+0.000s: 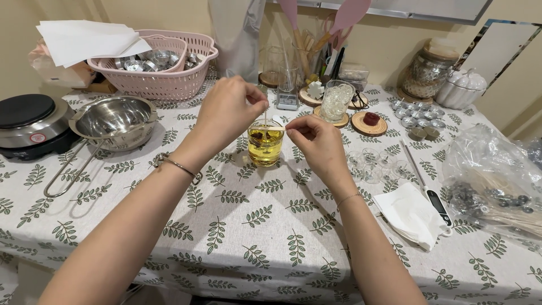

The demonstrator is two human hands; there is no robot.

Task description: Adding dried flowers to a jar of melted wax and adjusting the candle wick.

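Note:
A small glass jar (265, 148) holding yellow liquid and dark bits stands on the leaf-patterned tablecloth (254, 226). A thin wick (265, 113) rises upright from it, and a flat wooden stick (275, 129) lies across the rim. My left hand (228, 110) pinches the top of the wick above the jar. My right hand (317, 141) pinches the right end of the wooden stick, just beside the jar.
A steel pouring pot (116, 120) and a hotplate (28, 121) sit at left, a pink basket (161, 68) of tins behind. A glass of clear beads (336, 100), wooden coasters, small empty glass cups (375, 164), a thermometer (435, 195), tissue and a plastic bag (497, 181) lie at right.

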